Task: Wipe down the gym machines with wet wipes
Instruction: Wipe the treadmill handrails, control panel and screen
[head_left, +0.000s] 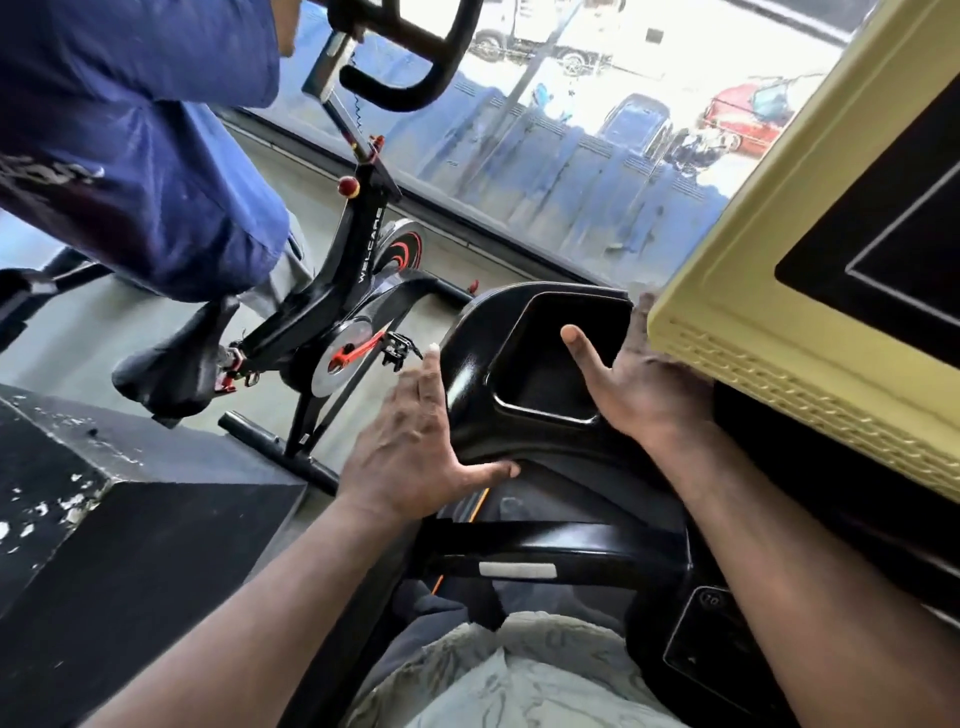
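1. Head view, centre: the treadmill's black plastic tray (467, 374) sits in the middle of the frame. It lies just left of the yellow console housing (779, 291), which fills the right side.
2. The tray's long axis runs on a diagonal from the lower middle up toward the right. Its open recess (540, 374) faces the camera.
3. The left hand (410, 447) lies spread against the tray's outer left wall with its fingers straight and pointing up the frame. Its thumb (493, 472) stretches right under the tray's lower edge. It grips nothing, only presses flat against the plastic.
4. The right hand (636, 387) rests at the tray's right rim with the palm bare and turned toward the camera. Its thumb (576, 343) reaches out straight over the recess. Its fingers run up along the edge of the yellow housing, which partly hides them; what shows of them is uncurled and holds nothing.
5. Lower centre: a glossy black handrail (545, 545) crosses below the tray, above the wearer's grey patterned clothing (519, 675).
6. Left of centre: a black and red spin bike (358, 291) stands on the floor, and a person in a blue top (145, 156) sits on it at upper left.
7. Lower left: a black box (130, 493) has chipped paint on its top.
8. Across the top: a smeared window (571, 156) shows parked cars outside.
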